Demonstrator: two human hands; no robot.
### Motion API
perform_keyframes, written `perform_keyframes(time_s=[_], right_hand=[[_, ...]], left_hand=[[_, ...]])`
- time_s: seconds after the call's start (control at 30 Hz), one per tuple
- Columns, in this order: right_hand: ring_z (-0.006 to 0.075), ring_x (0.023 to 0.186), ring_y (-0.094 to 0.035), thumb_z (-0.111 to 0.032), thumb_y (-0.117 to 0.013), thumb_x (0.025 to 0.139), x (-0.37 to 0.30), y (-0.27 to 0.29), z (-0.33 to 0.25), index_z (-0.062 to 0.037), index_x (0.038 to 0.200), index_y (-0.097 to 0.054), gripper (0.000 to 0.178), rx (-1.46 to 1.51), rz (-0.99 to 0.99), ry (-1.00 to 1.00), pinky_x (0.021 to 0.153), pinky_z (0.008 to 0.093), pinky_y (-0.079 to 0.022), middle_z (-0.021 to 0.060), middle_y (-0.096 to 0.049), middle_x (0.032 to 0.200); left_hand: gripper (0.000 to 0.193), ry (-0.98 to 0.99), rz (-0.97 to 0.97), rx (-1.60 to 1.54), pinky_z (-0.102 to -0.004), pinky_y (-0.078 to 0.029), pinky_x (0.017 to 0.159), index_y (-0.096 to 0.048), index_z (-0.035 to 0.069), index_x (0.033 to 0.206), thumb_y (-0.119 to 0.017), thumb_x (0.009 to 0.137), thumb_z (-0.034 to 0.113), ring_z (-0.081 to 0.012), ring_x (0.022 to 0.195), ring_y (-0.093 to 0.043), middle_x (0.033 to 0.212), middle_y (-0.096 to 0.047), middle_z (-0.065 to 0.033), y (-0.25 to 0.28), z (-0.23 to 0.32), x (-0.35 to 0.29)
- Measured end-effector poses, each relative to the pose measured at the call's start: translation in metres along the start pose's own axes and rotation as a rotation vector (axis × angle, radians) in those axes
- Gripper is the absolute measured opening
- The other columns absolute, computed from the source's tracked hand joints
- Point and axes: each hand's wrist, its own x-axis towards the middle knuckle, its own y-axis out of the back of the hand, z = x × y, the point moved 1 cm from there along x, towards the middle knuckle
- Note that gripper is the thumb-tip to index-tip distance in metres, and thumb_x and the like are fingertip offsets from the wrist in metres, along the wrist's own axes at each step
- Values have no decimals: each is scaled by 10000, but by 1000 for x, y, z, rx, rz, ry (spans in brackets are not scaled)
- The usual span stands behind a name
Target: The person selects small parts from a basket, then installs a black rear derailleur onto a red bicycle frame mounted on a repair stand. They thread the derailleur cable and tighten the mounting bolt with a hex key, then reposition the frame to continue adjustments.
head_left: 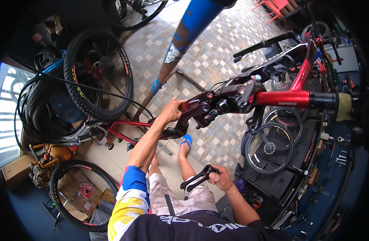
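Note:
A dark red bicycle frame [276,98] lies across the view in front of me, with a black coil of suspension parts [221,107] near its middle. My left hand [170,111] reaches up to the frame's left part, its fingers curled over the tube; the fingertips are partly hidden. Close to my body, my right hand [222,178] holds a black forked link [200,176], its two arms pointing down and to the left. The link is apart from the frame.
A blue, scuffed stand post [188,34] rises just beyond the frame. Wheels with knobbly tires [126,76] stand at left, another wheel [56,201] at lower left. More wheels [268,148] and a tool wall with wrenches [341,158] are at right.

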Motion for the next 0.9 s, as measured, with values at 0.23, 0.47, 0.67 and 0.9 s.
perform_keyframes(time_s=[0.23,0.47,0.67,0.9], right_hand=[[65,592,-450,-449,-746,857,-3,8,-21,29,1010,-634,515,74,36,98,523,215,-370,70,-641,850],[58,600,-452,-474,-719,885,10,7,-31,7,1015,-599,513,168,9,188,532,211,-369,48,-620,843],[58,587,-451,-442,-714,891,22,9,-26,4,1014,-593,478,131,-16,143,517,214,-363,47,-616,838],[48,569,-418,-269,-686,915,62,23,-2,-1,1051,-596,313,12,-92,6,511,222,-323,-48,-466,701]], left_hand=[[213,-39,-66,17,-361,-417,896,-685,61,968,-724,814,202,-156,640,-522,687,-632,-16,13,26,-2],[233,235,-155,-421,-344,-520,665,-675,39,899,-770,767,207,-87,727,-604,768,-697,-31,-1,10,-18],[687,-95,-35,-618,-314,-425,1008,-411,136,1532,-676,935,347,-163,1256,-485,1482,-488,-79,-30,-10,12],[429,72,-97,-396,-389,-517,829,-661,61,1127,-801,732,157,-182,881,-660,995,-715,-101,-13,-5,-1]])
